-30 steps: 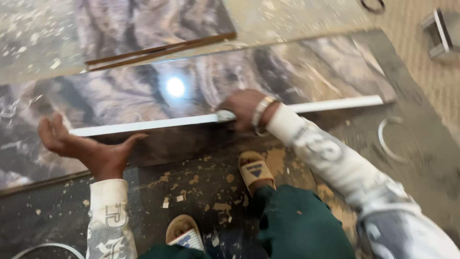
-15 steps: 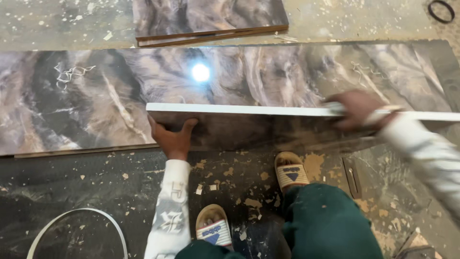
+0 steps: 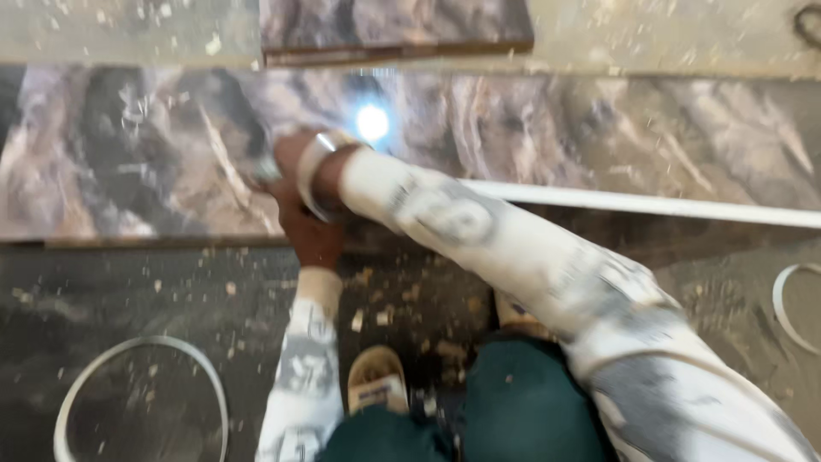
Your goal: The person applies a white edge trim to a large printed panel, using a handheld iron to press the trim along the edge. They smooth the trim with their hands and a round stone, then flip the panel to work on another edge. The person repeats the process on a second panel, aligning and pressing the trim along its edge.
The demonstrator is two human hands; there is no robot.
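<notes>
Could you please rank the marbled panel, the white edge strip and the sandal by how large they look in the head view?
1. Marbled panel, spanning the frame.
2. White edge strip, long but thin, partly hidden by the sleeve.
3. Sandal, smallest, though nearer the camera.

Grey-brown marbled panel (image 3: 599,128), white strip (image 3: 650,205), white grey-printed sleeves (image 3: 479,231).

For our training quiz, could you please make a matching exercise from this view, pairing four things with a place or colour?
Things:
1. white strip
2. marbled panel
3. sandal
4. ring

Places or colours:
A. bottom left, on the dusty floor
B. lying along the panel, running off to the right
C. tan, between the two sleeves
D. grey-brown swirls, glossy with a light glare

Pairs: 1-B, 2-D, 3-C, 4-A
</notes>
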